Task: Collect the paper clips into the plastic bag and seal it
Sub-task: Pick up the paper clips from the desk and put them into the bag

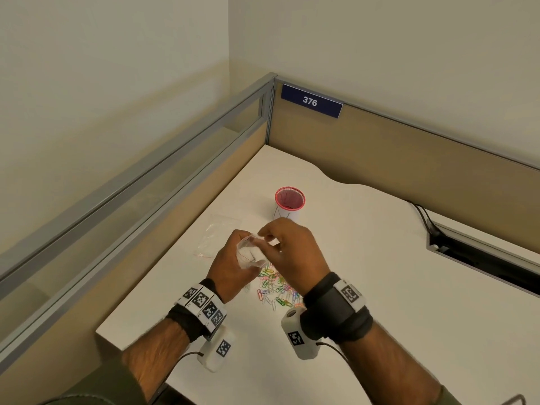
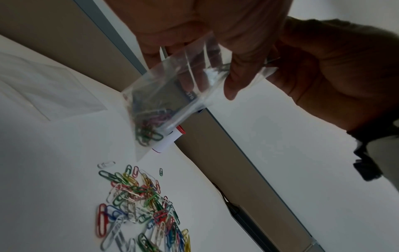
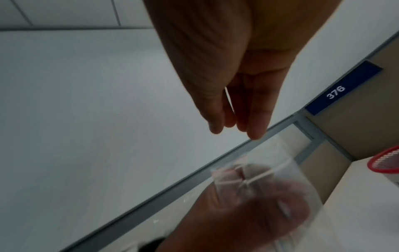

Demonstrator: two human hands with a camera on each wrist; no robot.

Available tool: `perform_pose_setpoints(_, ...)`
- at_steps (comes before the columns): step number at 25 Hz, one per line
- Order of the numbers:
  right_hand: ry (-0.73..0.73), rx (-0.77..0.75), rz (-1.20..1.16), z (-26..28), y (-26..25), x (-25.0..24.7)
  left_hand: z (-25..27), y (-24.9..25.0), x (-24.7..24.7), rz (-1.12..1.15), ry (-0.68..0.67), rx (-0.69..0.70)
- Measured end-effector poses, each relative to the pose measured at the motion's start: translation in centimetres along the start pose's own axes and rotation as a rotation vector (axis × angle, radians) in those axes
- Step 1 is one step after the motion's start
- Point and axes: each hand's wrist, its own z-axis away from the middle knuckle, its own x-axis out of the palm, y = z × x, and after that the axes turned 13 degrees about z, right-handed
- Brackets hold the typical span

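My left hand [image 1: 230,258] holds a small clear plastic bag [image 1: 251,254] upright above the white desk [image 1: 365,287], thumb and fingers pinching its upper part [image 2: 237,68]. Several coloured paper clips [image 2: 149,129] lie in the bottom of the bag [image 2: 168,95]. My right hand [image 1: 280,238] hovers right at the bag's mouth, its fingers [image 3: 257,133] straight and close together with nothing visible between them. A loose pile of coloured paper clips [image 1: 277,287] lies on the desk just below both hands, spread wide in the left wrist view [image 2: 142,208].
A second clear bag [image 1: 216,235] lies flat on the desk to the left. Behind the hands stands a red mesh cup [image 1: 290,201]. Partition walls close the desk's left and far sides. At the right is a cable slot [image 1: 482,252].
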Motion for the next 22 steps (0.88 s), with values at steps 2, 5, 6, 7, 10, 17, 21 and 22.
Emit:
perform_pose_setpoints(2, 0.114, 0.03, -0.024, 0.0, 1.4, -0.7, 0.2, -0.1, -0.7, 0.034, 0.008, 0.012)
perform_pose_setpoints(5, 0.044, 0.229, 0.062, -0.5, 7.2, 1.2, 0.2, -0.2, -2.0, 0.078, 0.03, -0.006)
perform_pose_setpoints(6, -0.052, 0.314, 0.133, -0.8, 9.6, 2.6, 0.1, -0.2, -2.4, 0.089, 0.036, -0.005)
perform_pose_setpoints(7, -0.16, 0.388, 0.197, -1.2, 11.6, 4.1, 0.1, -0.3, -2.9, 0.093, 0.046, -0.005)
perform_pose_setpoints(10, -0.413, 0.469, 0.315, -2.1, 14.7, 7.5, -0.1, -0.3, -3.8, 0.105, 0.061, -0.009)
perform_pose_setpoints(17, -0.59, 0.293, 0.467, -4.0, 13.5, 11.8, -1.5, -0.4, -6.5, 0.088, 0.07, 0.014)
perform_pose_setpoints(21, -0.597, 0.185, 0.445, -0.7, 11.8, 12.6, -2.6, -0.5, -7.2, 0.108, 0.092, 0.03)
perform_pose_setpoints(22, -0.602, 0.167, 0.411, 0.3, 11.6, 12.2, -2.6, -0.5, -7.2, 0.111, 0.089, 0.028)
